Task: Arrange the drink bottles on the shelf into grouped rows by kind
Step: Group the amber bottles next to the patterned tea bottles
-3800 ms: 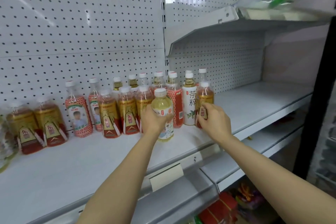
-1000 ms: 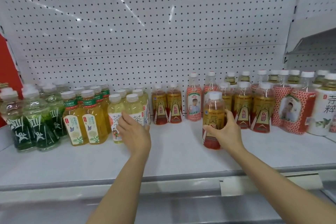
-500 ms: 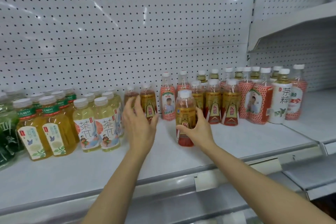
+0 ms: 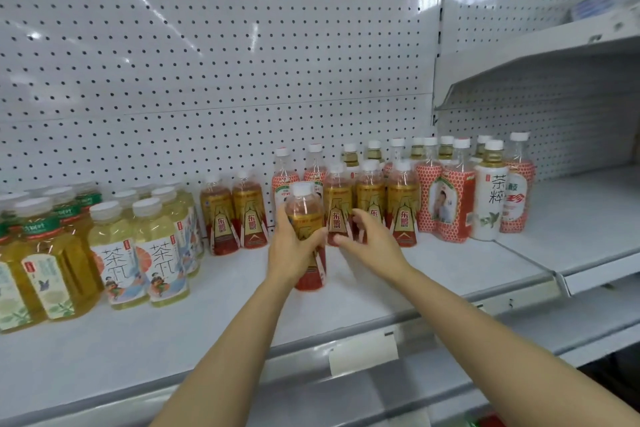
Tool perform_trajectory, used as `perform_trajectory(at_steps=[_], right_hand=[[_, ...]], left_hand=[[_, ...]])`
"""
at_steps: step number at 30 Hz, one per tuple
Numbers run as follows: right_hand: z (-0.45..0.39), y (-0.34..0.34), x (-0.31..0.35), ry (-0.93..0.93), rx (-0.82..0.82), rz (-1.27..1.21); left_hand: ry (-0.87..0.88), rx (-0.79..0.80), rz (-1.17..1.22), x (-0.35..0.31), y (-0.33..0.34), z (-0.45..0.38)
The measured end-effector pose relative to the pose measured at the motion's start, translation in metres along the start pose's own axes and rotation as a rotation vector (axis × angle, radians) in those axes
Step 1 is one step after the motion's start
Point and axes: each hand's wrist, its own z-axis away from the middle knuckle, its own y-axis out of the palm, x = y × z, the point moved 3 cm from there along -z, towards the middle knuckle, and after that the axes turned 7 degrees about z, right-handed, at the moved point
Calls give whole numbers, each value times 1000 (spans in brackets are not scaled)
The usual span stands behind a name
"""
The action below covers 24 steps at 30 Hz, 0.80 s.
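1. White pegboard (image 4: 207,62) backs a pale shelf (image 4: 138,340) in the head view; a second shelf section (image 4: 588,218) continues to the right, under a higher ledge.
2. Head view, bottles: at far left stand amber bottles with green bands (image 4: 52,270); next to them pale yellow tea bottles (image 4: 138,253) in rows; then two gold-and-red labelled bottles (image 4: 235,218) near the back wall.
3. Head view, right of centre: three more gold-and-red bottles (image 4: 370,204) stand in a row, with tall red-patterned bottles (image 4: 446,204) and a white-labelled bottle (image 4: 490,198) beside them.
4. Head view, hands: the left hand (image 4: 294,250) has its grip clamped around one gold-and-red bottle (image 4: 306,215), upright, in front of the others near the shelf's middle; whether its base touches the shelf I cannot tell.
5. Head view: the right hand (image 4: 367,246) is just beside that bottle, fingers spread apart, holding nothing.
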Motion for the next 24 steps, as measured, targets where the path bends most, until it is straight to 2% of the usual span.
perform_trajectory(at_steps=[3,8,16,21,24], right_hand=[[-29,-10,4,-43,-64,100],[-85,-18,25,-58,-137,119],[-132,10,39,41,-129,211],[-143,20,42,30,-147,326],[-138,25,46,7,-204,295]], left_hand=[[-3,-107,-17,6,-21,1],[5,-225,-56,12,-61,9],[-11,-320,-77,26,-97,12],[-39,-358,-98,29,-103,3],[-59,-365,-118,33,-104,-6]])
